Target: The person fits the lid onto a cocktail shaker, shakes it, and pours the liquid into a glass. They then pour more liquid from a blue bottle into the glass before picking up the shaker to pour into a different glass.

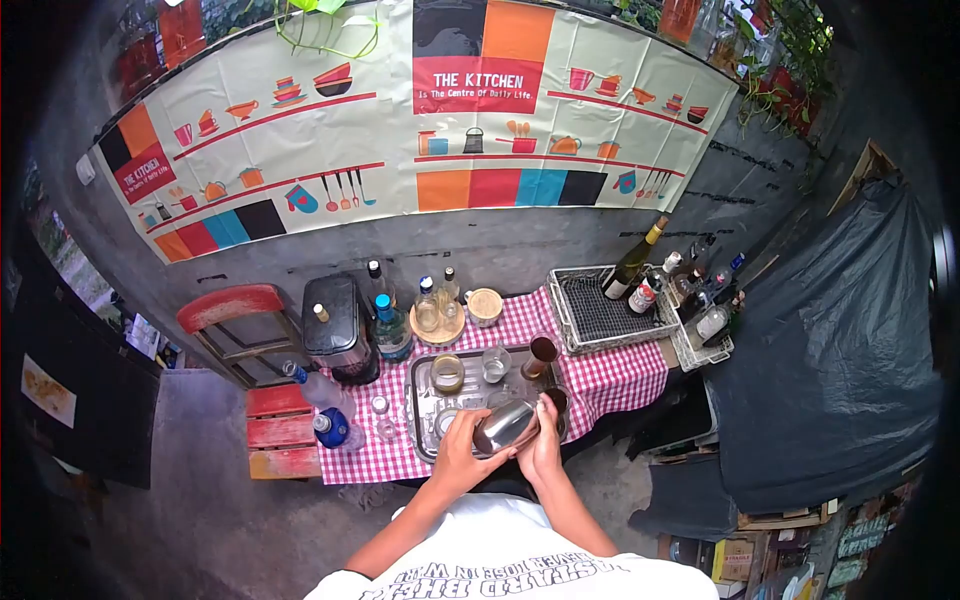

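My left hand [463,452] and my right hand [541,452] are both wrapped round a shiny metal cocktail shaker [504,427], which is tilted to one side over the near edge of a metal tray [412,400]. On the tray, beyond the shaker, are a yellowish glass [447,374], a clear glass [495,363] and a brown tumbler-like cup [540,356]. A second dark cup [557,398] is partly hidden behind my right hand. Close to my left hand, another clear glass [446,421] shows on the tray.
A checked cloth [610,385] covers the table. Bottles with blue caps [332,428] stand at left, near a black dispenser [338,325]. A wire basket [565,325] and several bottles [713,320] are at right. A red chair [280,430] stands left.
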A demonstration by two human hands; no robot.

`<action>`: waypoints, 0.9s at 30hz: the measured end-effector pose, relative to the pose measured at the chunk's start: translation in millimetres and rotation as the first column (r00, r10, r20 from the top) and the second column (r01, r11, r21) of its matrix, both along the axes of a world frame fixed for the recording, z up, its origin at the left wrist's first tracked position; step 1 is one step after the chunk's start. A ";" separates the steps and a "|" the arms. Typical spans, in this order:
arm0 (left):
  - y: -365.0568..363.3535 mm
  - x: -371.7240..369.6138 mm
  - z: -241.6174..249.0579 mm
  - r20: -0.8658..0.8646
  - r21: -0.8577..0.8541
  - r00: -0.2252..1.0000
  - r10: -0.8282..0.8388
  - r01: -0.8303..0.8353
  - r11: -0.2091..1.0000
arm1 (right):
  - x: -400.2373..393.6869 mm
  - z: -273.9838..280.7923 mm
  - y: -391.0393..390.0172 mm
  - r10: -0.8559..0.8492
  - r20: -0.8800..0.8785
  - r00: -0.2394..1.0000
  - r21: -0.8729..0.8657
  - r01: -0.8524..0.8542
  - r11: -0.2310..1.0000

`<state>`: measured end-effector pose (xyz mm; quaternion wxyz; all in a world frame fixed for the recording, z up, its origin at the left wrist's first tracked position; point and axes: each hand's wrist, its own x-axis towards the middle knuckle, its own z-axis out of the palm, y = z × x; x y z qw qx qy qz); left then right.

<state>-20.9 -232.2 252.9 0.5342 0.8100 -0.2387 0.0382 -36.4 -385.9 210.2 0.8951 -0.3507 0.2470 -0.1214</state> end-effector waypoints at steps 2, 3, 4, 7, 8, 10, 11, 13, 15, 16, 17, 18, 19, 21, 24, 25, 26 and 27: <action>3.8 0.7 -1.5 -0.005 -0.023 1.000 -0.014 0.014 1.000 | -0.7 25.2 1.4 0.024 0.074 0.997 -0.213 -0.008 0.977; 5.1 0.4 -2.6 -0.010 -0.043 1.000 -0.028 0.028 0.999 | 0.5 32.3 0.3 0.064 0.139 0.988 -0.414 -0.001 0.910; 5.7 1.1 -6.6 -0.059 -0.033 0.995 -0.078 0.076 0.997 | 3.5 35.3 -3.6 0.133 0.241 0.961 -0.553 0.024 0.833; -0.5 0.9 -0.1 -0.054 -0.079 0.992 -0.116 0.111 0.991 | -3.1 63.6 0.7 0.309 0.256 0.916 -0.823 0.039 0.567; -1.6 1.3 3.6 -0.091 -0.106 0.985 -0.148 0.138 0.985 | -2.5 66.7 -0.4 0.332 0.269 0.904 -0.905 0.120 0.407; -5.2 3.7 2.0 -0.099 -0.167 0.979 -0.176 0.158 0.973 | -3.7 89.1 0.0 0.429 0.233 0.873 -0.961 0.139 0.239; -6.4 4.0 5.4 -0.143 -0.209 0.969 -0.203 0.171 0.963 | -3.8 95.2 0.5 0.480 0.198 0.854 -0.977 0.130 0.171; -8.2 2.6 7.0 -0.158 -0.277 0.963 -0.217 0.167 0.946 | -2.5 97.8 0.9 0.524 0.184 0.832 -0.983 0.151 0.105; -13.5 5.0 -5.1 -0.137 -0.314 0.979 -0.148 0.099 0.944 | -1.6 103.6 -0.4 0.549 0.206 0.810 -0.978 0.148 0.147; -15.9 6.5 -11.3 -0.140 -0.305 0.979 -0.151 0.103 0.947 | -0.3 104.9 -4.3 0.543 0.210 0.813 -0.977 0.147 0.156; -18.4 8.0 -17.2 -0.210 -0.380 0.966 -0.151 0.062 0.923 | 1.0 105.9 -9.9 0.588 0.178 0.789 -0.984 0.130 0.123; -21.4 10.0 -16.8 -0.276 -0.451 0.948 -0.157 0.016 0.892 | 2.9 107.0 -17.0 0.631 0.145 0.762 -0.989 0.115 0.088; -24.2 11.5 -15.1 -0.278 -0.445 0.947 -0.160 0.021 0.895 | 4.3 107.9 -25.6 0.626 0.149 0.766 -0.989 0.115 0.094; -29.5 15.2 -9.0 -0.292 -0.505 0.935 -0.200 0.027 0.863 | 6.6 110.3 -47.6 0.693 0.052 0.719 -0.998 0.023 0.052; -53.9 23.5 1.8 -0.154 -0.328 0.975 -0.159 0.101 0.939 | 19.8 119.9 -101.5 0.714 0.088 0.694 -0.996 0.046 0.078; -63.4 24.9 2.7 -0.084 -0.266 0.987 -0.140 0.114 0.957 | 20.8 124.3 -117.4 0.723 0.051 0.689 -0.999 0.029 0.043; -73.7 24.9 2.9 -0.084 -0.262 0.987 -0.140 0.114 0.958 | 21.9 125.1 -131.5 0.723 0.054 0.689 -0.998 0.029 0.046; -84.5 25.2 3.1 -0.025 -0.156 0.992 -0.127 0.121 0.980 | 23.3 125.2 -145.3 0.714 0.026 0.700 -0.999 0.036 0.001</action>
